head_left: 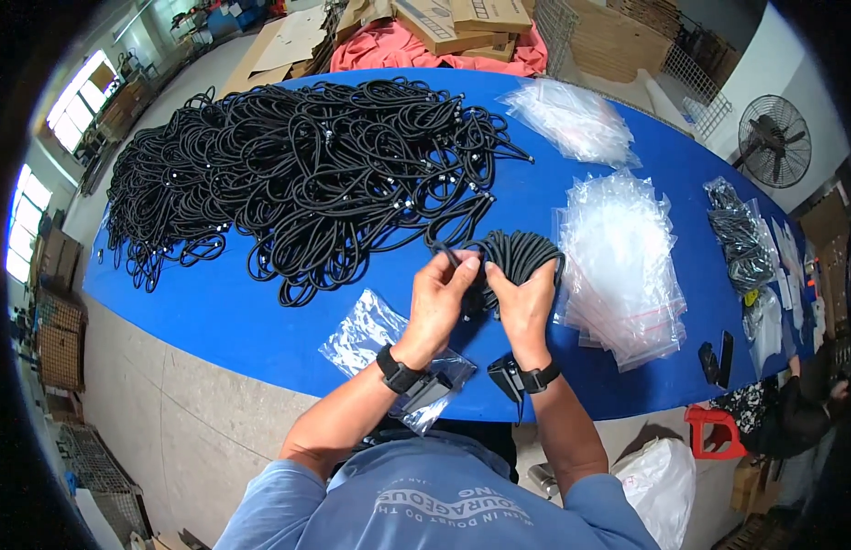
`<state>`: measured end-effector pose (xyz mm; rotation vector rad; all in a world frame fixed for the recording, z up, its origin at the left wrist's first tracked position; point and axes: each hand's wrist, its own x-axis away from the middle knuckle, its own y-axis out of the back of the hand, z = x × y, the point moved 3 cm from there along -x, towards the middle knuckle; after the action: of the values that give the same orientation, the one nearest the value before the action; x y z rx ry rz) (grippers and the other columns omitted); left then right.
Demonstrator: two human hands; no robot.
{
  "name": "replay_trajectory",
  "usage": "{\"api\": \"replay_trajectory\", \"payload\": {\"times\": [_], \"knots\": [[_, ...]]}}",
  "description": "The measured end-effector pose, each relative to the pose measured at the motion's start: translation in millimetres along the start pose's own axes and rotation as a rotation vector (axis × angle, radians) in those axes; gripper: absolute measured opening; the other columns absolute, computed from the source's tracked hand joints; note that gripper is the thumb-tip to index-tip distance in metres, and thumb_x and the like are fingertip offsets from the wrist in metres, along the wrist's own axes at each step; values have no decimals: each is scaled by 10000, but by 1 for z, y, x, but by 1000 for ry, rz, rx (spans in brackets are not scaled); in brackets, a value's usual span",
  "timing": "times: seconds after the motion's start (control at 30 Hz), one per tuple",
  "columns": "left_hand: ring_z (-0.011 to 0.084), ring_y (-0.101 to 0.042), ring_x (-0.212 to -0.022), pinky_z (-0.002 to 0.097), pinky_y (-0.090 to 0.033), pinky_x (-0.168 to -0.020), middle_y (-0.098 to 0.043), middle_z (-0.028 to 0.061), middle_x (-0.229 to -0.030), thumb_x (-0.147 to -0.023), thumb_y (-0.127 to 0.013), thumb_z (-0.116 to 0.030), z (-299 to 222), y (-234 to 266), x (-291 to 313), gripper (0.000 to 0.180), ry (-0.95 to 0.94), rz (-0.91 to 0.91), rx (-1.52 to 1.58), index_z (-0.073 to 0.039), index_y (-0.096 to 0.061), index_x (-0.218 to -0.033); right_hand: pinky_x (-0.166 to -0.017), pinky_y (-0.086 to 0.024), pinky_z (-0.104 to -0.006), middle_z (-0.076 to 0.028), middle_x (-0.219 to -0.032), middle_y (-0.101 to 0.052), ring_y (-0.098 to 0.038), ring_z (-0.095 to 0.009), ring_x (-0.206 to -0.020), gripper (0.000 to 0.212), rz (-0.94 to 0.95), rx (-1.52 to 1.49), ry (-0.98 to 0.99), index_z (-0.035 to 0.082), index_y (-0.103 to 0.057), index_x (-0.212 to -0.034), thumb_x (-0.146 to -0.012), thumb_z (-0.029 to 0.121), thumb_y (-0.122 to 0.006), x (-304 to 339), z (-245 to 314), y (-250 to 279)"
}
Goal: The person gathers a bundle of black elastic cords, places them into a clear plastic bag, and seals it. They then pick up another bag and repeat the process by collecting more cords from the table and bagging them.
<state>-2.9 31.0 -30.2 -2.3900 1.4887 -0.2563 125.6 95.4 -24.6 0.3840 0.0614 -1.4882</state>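
Observation:
My right hand (524,302) is closed around a thick bundle of black cord loops (520,252), gathered side by side above the table. Close beside it on the left, my left hand (438,291) pinches a strand of black cord between thumb and fingertips. Part of the bundle's underside is hidden by my hands. Just beyond lies a large tangled heap of black cord loops (306,165) with small silvery clamps. A clear plastic bag (363,328) rests flat beneath my left wrist. Each wrist wears a black strap with a small device.
On the blue table (214,312), a stack of clear zip bags (620,261) lies right of my hands, with more bags (576,119) behind. Bagged black cords (741,243) and a black object (716,359) sit farther right. A fan (774,140) stands beyond; a red stool (714,433) is below.

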Motion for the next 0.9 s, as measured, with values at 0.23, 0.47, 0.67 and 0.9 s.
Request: {"api": "replay_trajectory", "payload": {"times": [0.23,0.47,0.67,0.9], "knots": [[77,-620,-912,238,-515,-799,-685,11,-1045,-1052,-597,-316,-5,-4,-3,367,204,193,76,1,-632,-1232,-930,-511,-326,-91,-1134,-685,-654,-173,-1016,440,226,-404,13,-7,-546,-1235,-883,144,-763,-1,8,3],[97,-649,-947,258,-518,-877,-710,31,-1087,-966,-702,-133,-23,-1,0,305,265,279,-22,-6,-642,-1238,-1003,-469,-306,-78,-1240,-671,-618,-138,-1106,363,661,-749,-373,-15,-583,-1320,-1023,190,-624,-32,-14,23],[96,-672,-968,260,-548,-881,-721,48,-1090,-892,-734,18,-14,6,-9,329,328,262,54,0,-651,-1209,-955,-480,-282,-49,-1171,-691,-611,-109,-1075,295,823,-426,-308,-32,-657,-1251,-1046,170,-590,-34,-5,29],[117,-693,-903,285,-574,-824,-730,45,-1053,-928,-682,14,-18,3,-11,268,129,222,177,-5,-661,-1195,-933,-482,-271,-31,-1147,-693,-606,-94,-1045,297,898,-501,-335,-55,-662,-1242,-1036,150,-603,-46,-11,35]]}}
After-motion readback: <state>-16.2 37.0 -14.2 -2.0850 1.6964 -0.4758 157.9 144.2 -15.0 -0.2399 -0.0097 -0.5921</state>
